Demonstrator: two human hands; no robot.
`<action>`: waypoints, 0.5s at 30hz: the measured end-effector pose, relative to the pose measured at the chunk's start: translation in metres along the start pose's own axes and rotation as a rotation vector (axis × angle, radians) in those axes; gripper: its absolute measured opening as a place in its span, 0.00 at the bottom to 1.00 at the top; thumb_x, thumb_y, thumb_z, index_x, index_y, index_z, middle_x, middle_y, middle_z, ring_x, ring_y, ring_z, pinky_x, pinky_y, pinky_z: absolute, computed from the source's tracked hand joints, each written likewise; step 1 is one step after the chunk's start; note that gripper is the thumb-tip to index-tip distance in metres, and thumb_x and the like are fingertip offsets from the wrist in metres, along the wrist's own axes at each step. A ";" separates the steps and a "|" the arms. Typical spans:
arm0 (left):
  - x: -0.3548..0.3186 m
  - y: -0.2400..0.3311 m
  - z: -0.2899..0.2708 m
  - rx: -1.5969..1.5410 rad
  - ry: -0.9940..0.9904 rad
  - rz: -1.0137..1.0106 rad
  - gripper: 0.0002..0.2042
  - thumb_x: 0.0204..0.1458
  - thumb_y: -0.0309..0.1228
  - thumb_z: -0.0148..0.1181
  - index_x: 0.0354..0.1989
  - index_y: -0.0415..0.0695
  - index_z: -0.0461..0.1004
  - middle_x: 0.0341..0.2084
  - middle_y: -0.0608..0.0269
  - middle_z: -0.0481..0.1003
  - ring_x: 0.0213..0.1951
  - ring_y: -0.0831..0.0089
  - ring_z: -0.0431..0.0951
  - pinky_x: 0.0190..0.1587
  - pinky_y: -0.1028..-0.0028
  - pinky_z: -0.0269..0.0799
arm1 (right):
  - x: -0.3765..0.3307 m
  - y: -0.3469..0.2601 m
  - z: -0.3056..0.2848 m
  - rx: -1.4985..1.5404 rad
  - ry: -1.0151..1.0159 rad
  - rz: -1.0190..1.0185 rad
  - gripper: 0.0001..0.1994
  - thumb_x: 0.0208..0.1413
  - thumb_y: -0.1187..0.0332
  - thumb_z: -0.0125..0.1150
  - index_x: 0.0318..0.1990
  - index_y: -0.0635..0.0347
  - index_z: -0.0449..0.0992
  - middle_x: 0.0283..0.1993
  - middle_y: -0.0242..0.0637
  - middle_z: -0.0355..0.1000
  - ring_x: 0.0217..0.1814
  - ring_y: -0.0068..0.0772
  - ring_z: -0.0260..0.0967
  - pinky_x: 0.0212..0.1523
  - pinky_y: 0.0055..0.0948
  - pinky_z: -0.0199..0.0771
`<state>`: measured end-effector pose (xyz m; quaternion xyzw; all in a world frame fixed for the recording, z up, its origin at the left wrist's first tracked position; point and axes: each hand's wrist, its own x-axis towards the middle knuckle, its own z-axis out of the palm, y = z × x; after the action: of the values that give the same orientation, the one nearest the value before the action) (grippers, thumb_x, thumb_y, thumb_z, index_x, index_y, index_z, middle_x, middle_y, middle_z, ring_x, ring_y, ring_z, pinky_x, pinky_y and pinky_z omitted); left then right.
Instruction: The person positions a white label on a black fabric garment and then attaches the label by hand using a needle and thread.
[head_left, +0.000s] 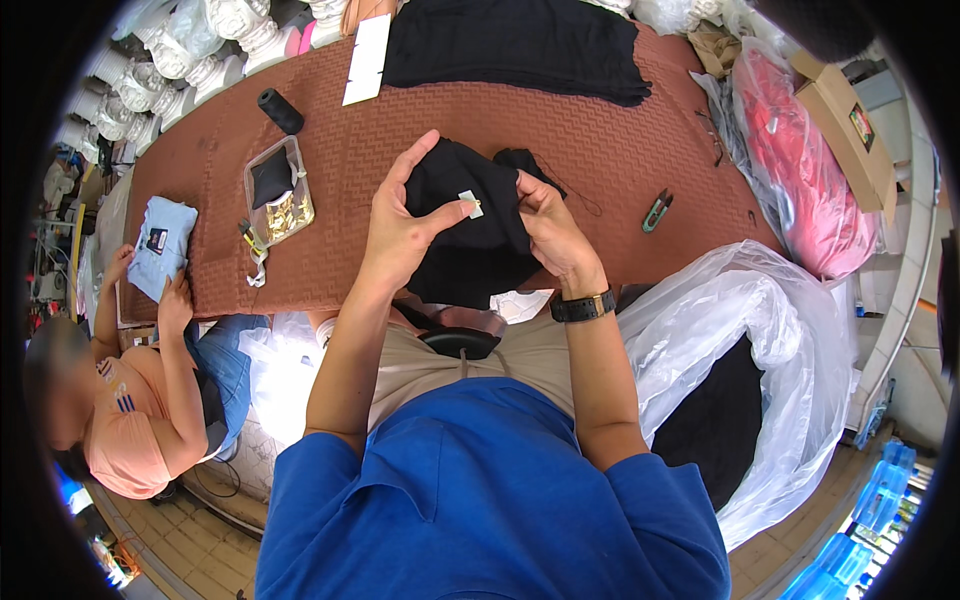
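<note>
A black garment (460, 255) hangs between my two hands over the near edge of the table. My left hand (400, 225) grips its left side, thumb pressed by a small pale label (472, 203) on the cloth, forefinger stretched along the upper edge. My right hand (560, 235), with a dark watch (583, 307) on the wrist, is closed in a pinch on the garment's right edge. Whether its fingertips also hold something small, I cannot make out. A dark thread (590, 208) loops on the table beside this hand.
On the brown table (350, 150) are thread snips (657, 211), a clear tray (279, 190), a black thread spool (280, 111) and folded black fabric (515, 45). A co-worker (150, 410) at left handles a light blue garment (162, 247). A plastic bag (790, 330) with black cloth stands at right.
</note>
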<state>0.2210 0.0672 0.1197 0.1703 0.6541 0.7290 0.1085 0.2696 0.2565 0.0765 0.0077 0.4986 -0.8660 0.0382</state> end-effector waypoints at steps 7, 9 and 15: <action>0.003 -0.012 -0.007 0.014 0.057 -0.001 0.39 0.44 0.14 0.71 0.69 0.37 0.63 0.52 0.55 0.76 0.53 0.72 0.77 0.58 0.73 0.73 | 0.002 -0.014 -0.012 -0.263 0.146 -0.104 0.17 0.59 0.83 0.59 0.54 0.62 0.74 0.53 0.37 0.74 0.51 0.27 0.74 0.53 0.24 0.77; 0.005 -0.012 -0.006 0.001 0.062 -0.004 0.39 0.44 0.14 0.71 0.69 0.36 0.63 0.52 0.55 0.76 0.53 0.72 0.77 0.58 0.73 0.74 | 0.005 -0.014 -0.012 -0.668 0.411 -0.351 0.16 0.59 0.81 0.61 0.54 0.62 0.75 0.49 0.35 0.74 0.46 0.28 0.74 0.51 0.26 0.75; 0.008 -0.020 -0.008 0.070 0.077 0.040 0.40 0.44 0.16 0.72 0.69 0.36 0.62 0.57 0.54 0.73 0.56 0.71 0.75 0.60 0.72 0.71 | -0.003 -0.037 0.037 -0.737 0.062 -0.364 0.08 0.54 0.76 0.69 0.41 0.61 0.83 0.40 0.32 0.72 0.35 0.24 0.71 0.38 0.26 0.72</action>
<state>0.2091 0.0652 0.1004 0.1586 0.6794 0.7136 0.0626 0.2706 0.2433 0.1268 -0.0689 0.7694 -0.6215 -0.1305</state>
